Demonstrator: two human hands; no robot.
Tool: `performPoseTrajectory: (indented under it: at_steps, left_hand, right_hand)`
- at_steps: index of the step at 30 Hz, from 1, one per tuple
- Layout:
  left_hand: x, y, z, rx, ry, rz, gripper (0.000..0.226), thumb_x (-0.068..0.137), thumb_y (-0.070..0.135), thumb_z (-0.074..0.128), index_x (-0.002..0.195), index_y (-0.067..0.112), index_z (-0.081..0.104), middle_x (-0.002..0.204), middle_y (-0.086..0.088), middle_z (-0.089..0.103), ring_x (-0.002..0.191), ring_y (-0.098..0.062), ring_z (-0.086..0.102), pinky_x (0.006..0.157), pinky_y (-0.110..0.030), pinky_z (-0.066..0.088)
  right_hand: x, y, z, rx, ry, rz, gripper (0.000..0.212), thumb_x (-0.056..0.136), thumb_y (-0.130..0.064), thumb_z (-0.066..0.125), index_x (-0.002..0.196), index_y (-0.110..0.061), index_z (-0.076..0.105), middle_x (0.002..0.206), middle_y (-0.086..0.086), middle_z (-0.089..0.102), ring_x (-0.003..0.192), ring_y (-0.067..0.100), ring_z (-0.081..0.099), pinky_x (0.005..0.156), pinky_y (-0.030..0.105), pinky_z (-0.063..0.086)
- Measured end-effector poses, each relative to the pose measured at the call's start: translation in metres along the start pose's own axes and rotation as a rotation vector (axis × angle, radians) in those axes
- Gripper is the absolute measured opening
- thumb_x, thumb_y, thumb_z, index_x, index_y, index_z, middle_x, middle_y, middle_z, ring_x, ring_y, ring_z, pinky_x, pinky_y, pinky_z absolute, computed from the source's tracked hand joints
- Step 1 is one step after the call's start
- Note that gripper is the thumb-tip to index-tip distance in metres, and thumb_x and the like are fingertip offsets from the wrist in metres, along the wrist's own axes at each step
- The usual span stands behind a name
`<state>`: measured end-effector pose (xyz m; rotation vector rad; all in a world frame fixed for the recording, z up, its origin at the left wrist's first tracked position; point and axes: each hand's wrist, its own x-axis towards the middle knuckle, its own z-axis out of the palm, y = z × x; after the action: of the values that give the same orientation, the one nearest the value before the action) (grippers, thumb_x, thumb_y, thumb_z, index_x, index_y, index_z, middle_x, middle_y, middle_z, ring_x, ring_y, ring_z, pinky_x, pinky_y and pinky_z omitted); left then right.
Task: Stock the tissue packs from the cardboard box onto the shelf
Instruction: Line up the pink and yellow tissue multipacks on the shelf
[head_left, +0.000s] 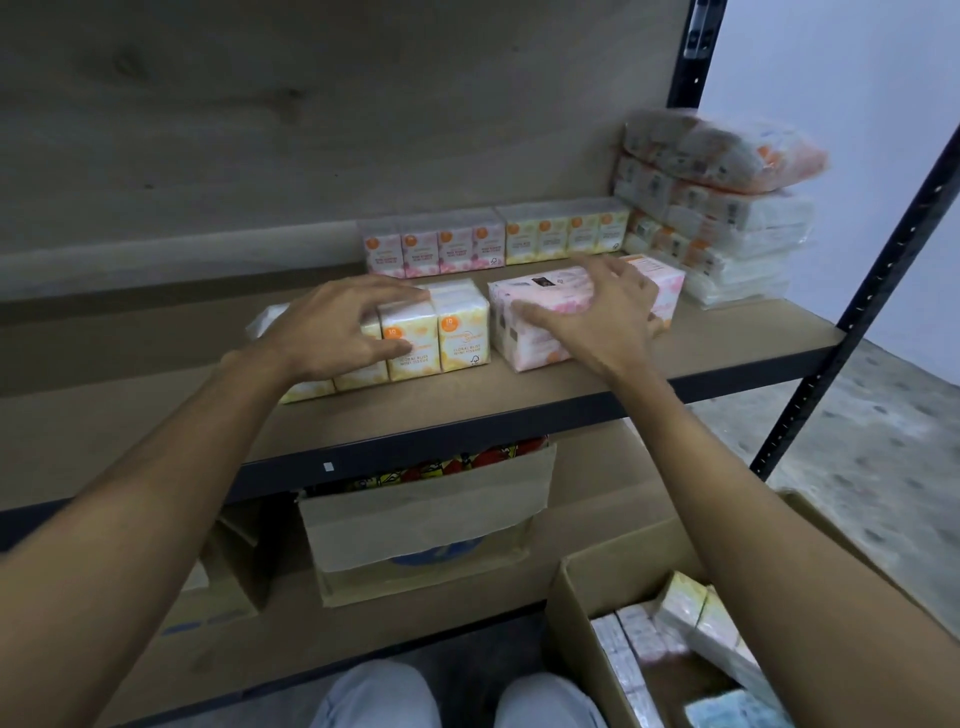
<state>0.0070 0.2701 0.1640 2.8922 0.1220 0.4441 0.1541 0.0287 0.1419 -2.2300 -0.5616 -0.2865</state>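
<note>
A yellow tissue pack (447, 338) stands near the front of the wooden shelf (727, 348), and my left hand (337, 327) grips it from above and the left. Beside it lies a pink tissue pack (530, 332); my right hand (597, 317) holds it with fingers spread over its top and right side. Behind them a pink pack (436, 249) and a yellow pack (566, 234) stand against the back wall. The open cardboard box (576, 603) at lower right holds several more tissue packs (696, 618).
A stack of larger plastic-wrapped tissue bundles (722, 208) fills the shelf's right end by the black upright post (893, 249). Below the shelf stands another carton (426, 519) with colourful goods. My knees (457, 696) show at the bottom edge.
</note>
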Motion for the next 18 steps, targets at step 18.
performPoseTrajectory:
  at_steps: [18]
  left_hand:
    - [0.003, 0.000, 0.005, -0.015, 0.059, -0.039, 0.055, 0.084, 0.042, 0.068, 0.136, 0.040, 0.048, 0.144, 0.012, 0.046, 0.133, -0.013, 0.040, 0.106, -0.048, 0.035]
  right_hand:
    - [0.046, 0.052, -0.013, 0.473, 0.240, 0.504, 0.072, 0.045, -0.069, 0.074, 0.100, -0.025, 0.058, 0.104, -0.005, 0.067, 0.107, 0.023, 0.060, 0.100, 0.045, 0.044]
